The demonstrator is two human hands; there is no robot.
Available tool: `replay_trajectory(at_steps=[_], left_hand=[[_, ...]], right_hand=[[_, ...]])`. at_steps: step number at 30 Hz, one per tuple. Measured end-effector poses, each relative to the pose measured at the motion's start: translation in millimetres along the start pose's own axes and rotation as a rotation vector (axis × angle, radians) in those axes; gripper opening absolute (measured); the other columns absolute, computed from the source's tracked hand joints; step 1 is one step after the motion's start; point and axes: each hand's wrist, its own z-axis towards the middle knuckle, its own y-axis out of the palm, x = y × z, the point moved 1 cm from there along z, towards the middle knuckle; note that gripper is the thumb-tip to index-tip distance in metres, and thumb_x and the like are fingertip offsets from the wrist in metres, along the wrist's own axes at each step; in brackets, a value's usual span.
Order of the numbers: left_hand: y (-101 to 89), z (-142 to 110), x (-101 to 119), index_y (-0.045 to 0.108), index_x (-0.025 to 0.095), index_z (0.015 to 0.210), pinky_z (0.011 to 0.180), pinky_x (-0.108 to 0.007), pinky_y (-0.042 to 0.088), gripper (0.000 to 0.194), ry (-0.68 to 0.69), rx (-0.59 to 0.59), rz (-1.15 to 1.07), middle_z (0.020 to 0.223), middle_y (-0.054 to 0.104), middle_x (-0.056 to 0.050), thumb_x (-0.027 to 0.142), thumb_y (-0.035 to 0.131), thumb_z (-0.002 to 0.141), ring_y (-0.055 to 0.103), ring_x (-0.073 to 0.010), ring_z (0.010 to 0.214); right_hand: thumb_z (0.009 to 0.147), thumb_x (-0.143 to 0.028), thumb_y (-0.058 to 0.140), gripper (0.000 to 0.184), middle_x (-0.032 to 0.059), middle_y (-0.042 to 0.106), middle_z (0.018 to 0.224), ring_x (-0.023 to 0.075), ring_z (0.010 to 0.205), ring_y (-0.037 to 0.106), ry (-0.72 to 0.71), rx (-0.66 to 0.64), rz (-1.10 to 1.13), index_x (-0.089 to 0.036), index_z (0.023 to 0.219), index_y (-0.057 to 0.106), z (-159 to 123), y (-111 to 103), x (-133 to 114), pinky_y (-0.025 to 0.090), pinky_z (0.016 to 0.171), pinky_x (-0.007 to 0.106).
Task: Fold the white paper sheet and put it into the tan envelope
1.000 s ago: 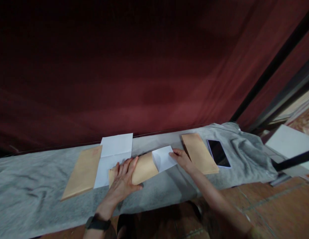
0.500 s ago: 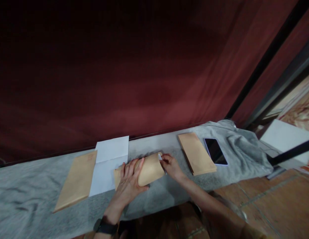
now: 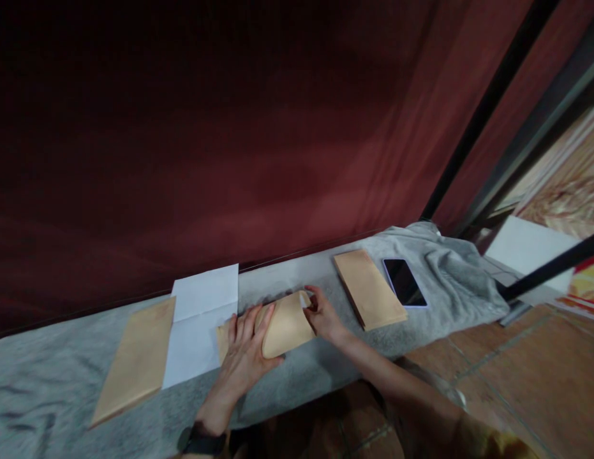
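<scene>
A brown paper envelope (image 3: 290, 324) lies crosswise on the grey cloth in front of me, its right end bulging open. My left hand (image 3: 249, 344) grips it across the middle, with the fingers over the top and the thumb along the near edge. At the mouth, my right hand (image 3: 324, 317) has its fingers closed on a folded white paper (image 3: 305, 299). Only a sliver of that paper shows inside; the rest is hidden by the envelope and fingers. Left of my hands lies a creased white sheet (image 3: 196, 341).
Another brown envelope (image 3: 134, 357) rests at the left, against the white sheet. On the right sit a stack of brown envelopes (image 3: 371, 290) and a phone (image 3: 405, 282). Grey cloth (image 3: 287, 389) covers the narrow bench. A dark red wall (image 3: 277, 191) rises behind; black poles (image 3: 488, 115) stand right.
My right hand has shifted slightly at the envelope's mouth, and less of the white paper shows there. My left hand keeps its grip. The whole view has turned slightly.
</scene>
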Motion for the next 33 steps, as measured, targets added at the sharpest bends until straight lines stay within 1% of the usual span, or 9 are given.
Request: replay_trajectory(at_steps=[4,7,10,13,15,18,21,27,33], left_hand=[[-3.5,0.6,1.8,0.013,0.031,0.162,0.123,-0.068,0.011,0.113,-0.012,-0.01,-0.039,0.167,0.026,-0.015,0.041,0.081,0.072,0.024,-0.0423,0.153],[-10.5,1.0,10.5,0.019,0.031,0.161,0.124,-0.066,0.015,0.094,-0.103,0.095,-0.186,0.166,0.027,-0.014,0.048,0.07,0.084,0.024,-0.0387,0.154],[-8.5,-1.6,20.6,0.032,0.026,0.155,0.119,-0.056,0.036,0.071,-0.41,0.321,-0.447,0.154,0.041,-0.015,0.054,0.056,0.094,0.039,-0.0329,0.146],[8.1,-6.0,30.7,0.047,0.023,0.137,0.104,-0.054,0.053,0.059,-0.782,0.471,-0.763,0.137,0.055,-0.014,0.059,0.056,0.092,0.056,-0.0318,0.13],[20.9,-5.5,39.5,0.051,0.024,0.126,0.095,-0.051,0.059,0.046,-0.928,0.45,-1.073,0.125,0.064,-0.012,0.055,0.057,0.093,0.066,-0.0288,0.117],[30.6,2.7,57.2,0.058,0.021,0.109,0.09,-0.044,0.062,0.027,-1.039,0.295,-1.591,0.106,0.074,-0.009,0.04,0.067,0.091,0.075,-0.0251,0.1],[28.2,14.5,74.5,0.063,0.019,0.101,0.083,-0.036,0.064,0.023,-1.123,0.266,-1.862,0.097,0.077,-0.007,0.018,0.076,0.083,0.077,-0.0227,0.09],[28.0,24.6,83.0,0.066,0.017,0.1,0.074,-0.028,0.063,0.025,-1.173,0.348,-1.929,0.09,0.078,-0.005,0.003,0.071,0.08,0.077,-0.0181,0.08],[25.0,22.0,55.9,0.067,0.017,0.103,0.076,-0.031,0.061,0.035,-1.043,0.123,-1.848,0.105,0.078,-0.009,0.012,0.078,0.071,0.076,-0.0228,0.093]], right_hand=[[0.072,-0.039,0.07,0.022,-0.0015,0.068,0.068,0.0202,0.064,0.065,0.131,-0.121,0.123,-0.022,0.086,0.071,1.1,-3.6,-7.7,0.052,0.061,0.03],[0.071,-0.042,0.07,0.023,0.0002,0.07,0.068,0.0211,0.067,0.067,0.181,-0.045,0.189,-0.021,0.08,0.071,-0.2,-8.5,-16.3,0.053,0.064,0.031],[0.07,-0.042,0.071,0.024,0.0024,0.074,0.074,0.022,0.071,0.069,0.216,0.042,0.259,-0.021,0.083,0.071,-2.6,-11.3,-22.8,0.054,0.065,0.03],[0.067,-0.04,0.073,0.028,0.0033,0.076,0.081,0.0231,0.076,0.071,0.23,0.08,0.341,-0.021,0.088,0.071,-6.1,-10.6,-25.7,0.055,0.066,0.03],[0.067,-0.039,0.074,0.031,0.003,0.077,0.085,0.0232,0.08,0.072,0.225,0.089,0.376,-0.021,0.092,0.07,-8.9,-8.5,-26.0,0.056,0.069,0.031],[0.066,-0.038,0.074,0.032,0.0019,0.076,0.085,0.0224,0.081,0.072,0.207,0.106,0.408,-0.021,0.093,0.069,-13.5,-4.1,-24.5,0.055,0.072,0.031],[0.064,-0.035,0.075,0.033,0.0019,0.077,0.084,0.0218,0.081,0.07,0.209,0.118,0.428,-0.021,0.094,0.07,-18.5,0.8,-21.4,0.054,0.072,0.03],[0.062,-0.032,0.075,0.032,0.0026,0.078,0.093,0.023,0.087,0.07,0.246,0.115,0.416,-0.022,0.092,0.071,-26.5,1.7,-21.5,0.055,0.076,0.03],[0.06,-0.026,0.07,0.036,0.0014,0.077,0.088,0.0201,0.077,0.071,0.485,-0.235,0.439,-0.021,0.096,0.07,-24.0,-32.6,-41.2,0.056,0.074,0.031]])
